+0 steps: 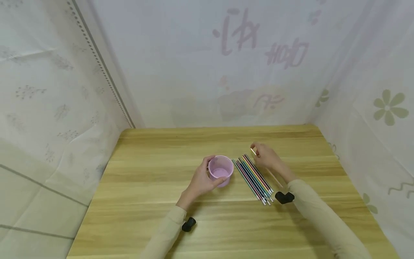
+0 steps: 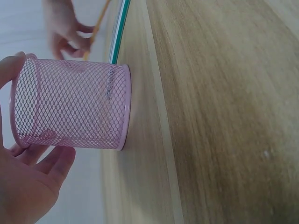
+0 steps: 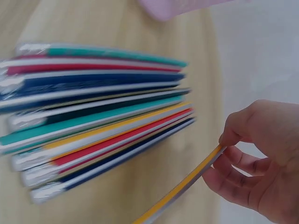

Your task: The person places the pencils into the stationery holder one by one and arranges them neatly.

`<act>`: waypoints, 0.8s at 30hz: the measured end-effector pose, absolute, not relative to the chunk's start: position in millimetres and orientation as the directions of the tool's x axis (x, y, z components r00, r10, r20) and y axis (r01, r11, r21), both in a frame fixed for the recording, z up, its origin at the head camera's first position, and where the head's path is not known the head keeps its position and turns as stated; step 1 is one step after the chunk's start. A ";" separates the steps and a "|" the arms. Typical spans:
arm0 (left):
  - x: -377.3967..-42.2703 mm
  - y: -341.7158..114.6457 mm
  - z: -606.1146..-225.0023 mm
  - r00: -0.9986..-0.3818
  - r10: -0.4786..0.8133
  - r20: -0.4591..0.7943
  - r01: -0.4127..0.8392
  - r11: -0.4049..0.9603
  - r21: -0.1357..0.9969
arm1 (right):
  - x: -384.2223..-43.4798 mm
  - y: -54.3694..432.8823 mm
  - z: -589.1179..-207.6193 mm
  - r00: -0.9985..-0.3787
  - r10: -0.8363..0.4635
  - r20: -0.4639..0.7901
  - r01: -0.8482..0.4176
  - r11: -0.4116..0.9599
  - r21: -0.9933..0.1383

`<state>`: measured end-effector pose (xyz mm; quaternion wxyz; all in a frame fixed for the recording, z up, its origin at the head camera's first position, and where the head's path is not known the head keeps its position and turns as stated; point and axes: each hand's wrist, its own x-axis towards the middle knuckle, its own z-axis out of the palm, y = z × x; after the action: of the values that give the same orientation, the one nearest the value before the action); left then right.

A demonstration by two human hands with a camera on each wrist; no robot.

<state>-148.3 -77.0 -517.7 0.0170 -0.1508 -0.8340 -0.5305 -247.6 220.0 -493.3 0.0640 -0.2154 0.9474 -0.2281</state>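
Soft, even light — faint shadows under sleeves [image 1: 323, 212] toward tabletop's [image 1: 145, 162] near edge; pencils [image 3: 93, 118] blurred in right wrist view, right hand [image 2: 64, 30] blurred in left wrist view.

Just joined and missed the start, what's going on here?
A person is working with pencils and a cup at a wooden table. The left grip holds a pink mesh cup, opening up, with no pencils inside. The right grip pinches a yellow pencil near one end. The other pencils lie side by side on the table, between the cup and the right grip.
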 end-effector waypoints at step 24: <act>-152.4 -78.3 -522.9 -0.953 0.249 0.173 0.257 0.356 0.899 | -225.1 145.9 -362.9 -0.810 -0.287 0.511 -0.585 0.425 -0.691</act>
<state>-152.4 -78.3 -522.9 0.0033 -0.1536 -0.8233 -0.5465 -225.1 145.9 -362.9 -0.1597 -0.2631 0.8287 -0.4674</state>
